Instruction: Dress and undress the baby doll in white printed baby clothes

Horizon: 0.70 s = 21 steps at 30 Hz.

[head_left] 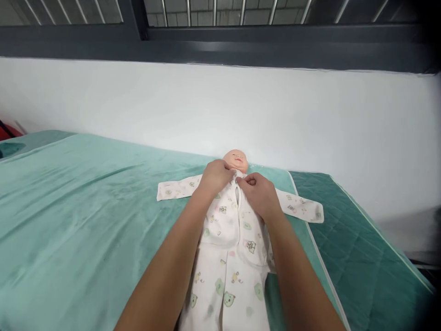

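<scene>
The baby doll (235, 160) lies on its back near the far edge of a bed, head toward the white wall (220, 110), dressed in a white romper (229, 257) of soft, thin cotton printed with small green bears and pale pink motifs. Its head is smooth, peach-coloured plastic, round and bald, and only that much of the doll shows outside the cloth. The romper's long sleeves lie flat and spread straight out to either side, limp, with no doll hands showing at their cuffs; the front panels overlap down the chest, and the legs of the garment run toward the camera between the person's forearms.

The left hand (216, 177) rests knuckles-up on the collar just below the doll's chin, fingers curled and gripping the edge of the fabric. The right hand (259, 193) meets it at the neckline, thumb and forefinger pinching the opposite flap of the collar; the two hands almost touch.

Under the doll lies a mint-green blanket (76, 207), plush and slightly creased, with a pale bound edge. Beside it on the right a darker teal quilted mattress cover (358, 248) shows, stitched in a diamond pattern. Above the wall runs a dark window frame (220, 43) with metal bars.
</scene>
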Tool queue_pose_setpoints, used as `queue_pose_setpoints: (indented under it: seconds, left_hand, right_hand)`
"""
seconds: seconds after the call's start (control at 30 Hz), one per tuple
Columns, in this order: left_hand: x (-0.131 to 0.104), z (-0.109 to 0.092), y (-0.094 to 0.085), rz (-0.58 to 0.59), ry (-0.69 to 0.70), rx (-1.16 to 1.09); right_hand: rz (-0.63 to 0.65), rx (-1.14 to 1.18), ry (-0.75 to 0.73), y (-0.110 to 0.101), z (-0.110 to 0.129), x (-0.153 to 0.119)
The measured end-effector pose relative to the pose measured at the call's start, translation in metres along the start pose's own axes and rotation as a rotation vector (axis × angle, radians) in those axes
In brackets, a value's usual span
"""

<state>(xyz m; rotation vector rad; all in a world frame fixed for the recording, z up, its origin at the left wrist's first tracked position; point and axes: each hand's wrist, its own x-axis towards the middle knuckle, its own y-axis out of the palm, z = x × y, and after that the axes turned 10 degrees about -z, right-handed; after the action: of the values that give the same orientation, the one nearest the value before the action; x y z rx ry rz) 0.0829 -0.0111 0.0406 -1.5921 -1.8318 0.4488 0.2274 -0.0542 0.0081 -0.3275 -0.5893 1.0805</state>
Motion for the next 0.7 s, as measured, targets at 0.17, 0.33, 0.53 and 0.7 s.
queue_pose_setpoints:
  seconds: [0.17,0.33,0.53,0.7]
  left_hand:
    - [0.001,-0.011,0.000,-0.003,-0.040,-0.111]
    - [-0.007,-0.009,0.011,-0.095,-0.030,-0.387]
    - [-0.013,0.010,0.019,-0.090,-0.078,-0.492]
    - [-0.013,0.017,0.017,-0.073,-0.088,-0.536]
  right_hand:
    - [0.010,0.085,0.046,-0.003,-0.005,0.005]
    - [0.005,0.531,0.172,-0.002,-0.009,0.007]
    - [0.044,0.599,0.047,0.008,-0.008,0.005]
    - [0.066,0.568,0.061,0.009,-0.011,0.007]
